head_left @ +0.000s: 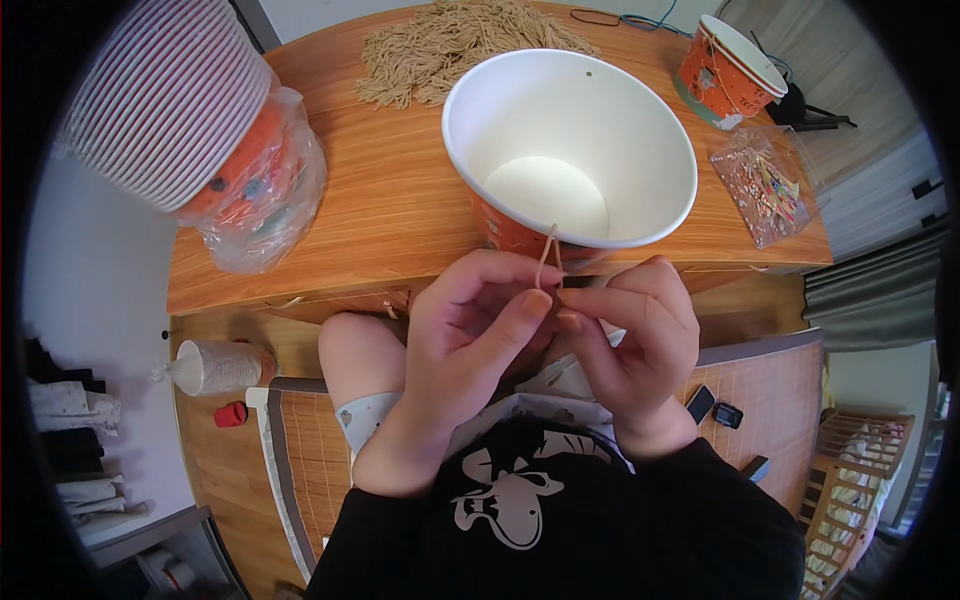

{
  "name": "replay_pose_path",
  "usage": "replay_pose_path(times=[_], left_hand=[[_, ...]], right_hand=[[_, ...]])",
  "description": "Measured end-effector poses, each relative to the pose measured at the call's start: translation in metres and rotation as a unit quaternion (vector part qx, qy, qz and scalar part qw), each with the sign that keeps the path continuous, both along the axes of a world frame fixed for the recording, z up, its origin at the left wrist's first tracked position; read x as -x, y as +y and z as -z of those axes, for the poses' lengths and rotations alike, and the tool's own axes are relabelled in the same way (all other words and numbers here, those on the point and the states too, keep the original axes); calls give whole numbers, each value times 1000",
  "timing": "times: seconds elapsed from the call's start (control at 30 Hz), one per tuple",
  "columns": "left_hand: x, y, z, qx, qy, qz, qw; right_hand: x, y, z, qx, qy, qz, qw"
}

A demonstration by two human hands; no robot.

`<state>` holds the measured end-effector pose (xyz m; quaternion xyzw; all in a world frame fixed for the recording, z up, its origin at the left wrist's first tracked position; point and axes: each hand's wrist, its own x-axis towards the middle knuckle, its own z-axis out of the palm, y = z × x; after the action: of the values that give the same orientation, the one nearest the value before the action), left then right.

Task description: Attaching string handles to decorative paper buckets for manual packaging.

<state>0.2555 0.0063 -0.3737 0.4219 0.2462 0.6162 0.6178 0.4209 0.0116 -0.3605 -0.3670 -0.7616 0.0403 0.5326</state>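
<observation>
A large paper bucket (545, 190), white inside and orange outside, stands tilted toward me at the table's front edge. A tan cord (549, 245) comes out at its near rim and runs down between my hands. My left hand (480, 315) pinches the cord between thumb and fingers just below the rim. Close beside it, my right hand (640, 325) has thumb and forefinger pressed together on the cord's lower part. The cord's ends are hidden by my fingers. A small hole shows in the bucket's far wall.
On the wooden table (385, 190) lie a heap of tan cords (460, 50) and a clear bag of small colourful pieces (765, 190). A finished-looking orange bucket with a cord (725, 80) stands far right. Stacked buckets (175, 100) in plastic (265, 190) rise at left.
</observation>
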Motion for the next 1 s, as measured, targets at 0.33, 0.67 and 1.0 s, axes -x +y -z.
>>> replay_pose_path(times=[0.33, 0.67, 1.0], left_hand=[[0, 8, 16, -13, -57, 66, 996], [4, 4, 6, -175, 253, -214, 927], [11, -1, -10, -192, 269, -240, 913]], right_hand=[[6, -3, 3, 176, 192, -118, 958], [4, 7, -14, -91, -72, 22, 993], [11, 22, -51, -134, -219, -36, 966]])
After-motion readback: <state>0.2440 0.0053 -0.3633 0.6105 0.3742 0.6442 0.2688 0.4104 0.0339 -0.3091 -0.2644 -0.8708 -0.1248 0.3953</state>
